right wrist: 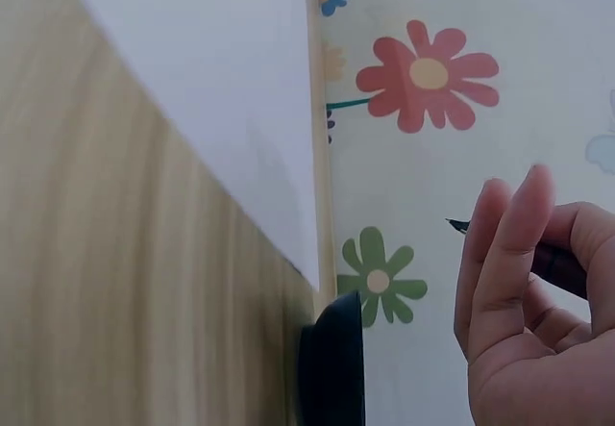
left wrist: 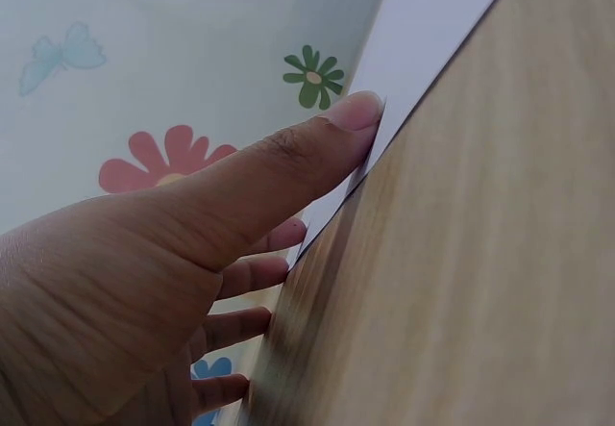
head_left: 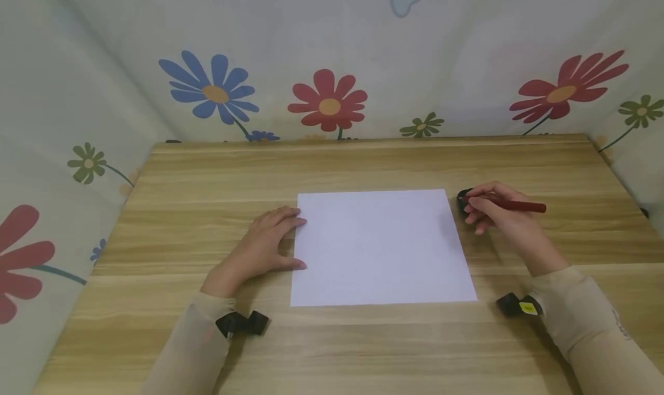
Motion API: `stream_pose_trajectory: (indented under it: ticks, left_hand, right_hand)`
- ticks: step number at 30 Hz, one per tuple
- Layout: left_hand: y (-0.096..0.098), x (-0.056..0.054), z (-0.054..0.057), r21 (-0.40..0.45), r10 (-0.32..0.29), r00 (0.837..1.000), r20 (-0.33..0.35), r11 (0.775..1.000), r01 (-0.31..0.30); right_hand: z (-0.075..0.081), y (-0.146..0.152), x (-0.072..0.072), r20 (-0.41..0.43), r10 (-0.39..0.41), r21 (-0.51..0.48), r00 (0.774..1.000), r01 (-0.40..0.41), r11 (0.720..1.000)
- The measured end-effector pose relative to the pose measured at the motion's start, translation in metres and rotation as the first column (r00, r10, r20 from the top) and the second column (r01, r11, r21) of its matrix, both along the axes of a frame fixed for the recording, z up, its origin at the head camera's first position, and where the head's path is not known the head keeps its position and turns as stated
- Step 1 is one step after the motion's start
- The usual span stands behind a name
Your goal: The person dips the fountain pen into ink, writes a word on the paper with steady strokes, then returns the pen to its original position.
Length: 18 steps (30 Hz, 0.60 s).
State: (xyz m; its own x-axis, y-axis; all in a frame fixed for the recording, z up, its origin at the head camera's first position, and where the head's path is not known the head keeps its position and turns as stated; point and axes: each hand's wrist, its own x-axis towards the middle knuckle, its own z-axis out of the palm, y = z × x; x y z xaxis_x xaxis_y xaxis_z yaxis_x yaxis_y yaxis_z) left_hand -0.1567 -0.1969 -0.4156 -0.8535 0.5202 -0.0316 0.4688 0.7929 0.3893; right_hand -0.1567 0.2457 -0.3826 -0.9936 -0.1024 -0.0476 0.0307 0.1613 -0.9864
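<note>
A white sheet of paper (head_left: 378, 248) lies flat on the wooden table. My left hand (head_left: 261, 245) rests at its left edge, thumb and fingertips touching the paper's margin. Beyond the sheet's top right corner, my right hand (head_left: 505, 219) pinches a dark red pen (head_left: 531, 207) between thumb and fingers, its barrel pointing back to the right. In the right wrist view the pen's thin dark nib (right wrist: 457, 225) shows past the fingers, raised off the table. A low black object (right wrist: 333, 363) stands on the table beside that corner, partly behind the right fingers in the head view.
The wood-grain table (head_left: 384, 349) reaches back to a pale curtain (head_left: 332, 32) printed with flowers, which also hangs at both sides. Each wrist carries a small black camera mount, the left one (head_left: 241, 324) close over the tabletop.
</note>
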Motion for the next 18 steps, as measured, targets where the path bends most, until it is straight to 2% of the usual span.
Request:
stream_pose_trajectory:
  ticks: [4, 7, 10, 13, 18]
  left_hand:
    - [-0.001, -0.001, -0.001, -0.002, 0.002, 1.000, 0.005, 1.000, -0.002]
    - [-0.002, -0.001, -0.001, -0.005, 0.008, 1.000, 0.007, 1.000, -0.008]
    - [-0.003, -0.002, -0.002, -0.005, 0.011, 1.000, 0.007, 1.000, -0.011]
    - [-0.003, -0.002, -0.003, -0.006, 0.007, 1.000, 0.005, 1.000, -0.007]
    - [-0.004, -0.003, -0.005, -0.017, 0.000, 1.000, -0.004, 1.000, 0.000]
  right_hand:
    - [0.003, -0.008, -0.001, -0.022, 0.035, -0.055, 0.999, -0.037, 0.998]
    - [0.006, -0.017, -0.002, -0.023, 0.030, 0.036, 0.999, -0.029, 0.999]
    - [0.008, -0.027, -0.003, 0.011, 0.019, 0.113, 1.000, -0.020, 0.993]
    - [0.008, -0.037, -0.004, 0.036, 0.039, 0.133, 0.999, -0.043, 0.990]
    - [0.004, -0.053, -0.009, 0.003, 0.131, 0.112, 0.991, -0.130, 0.985]
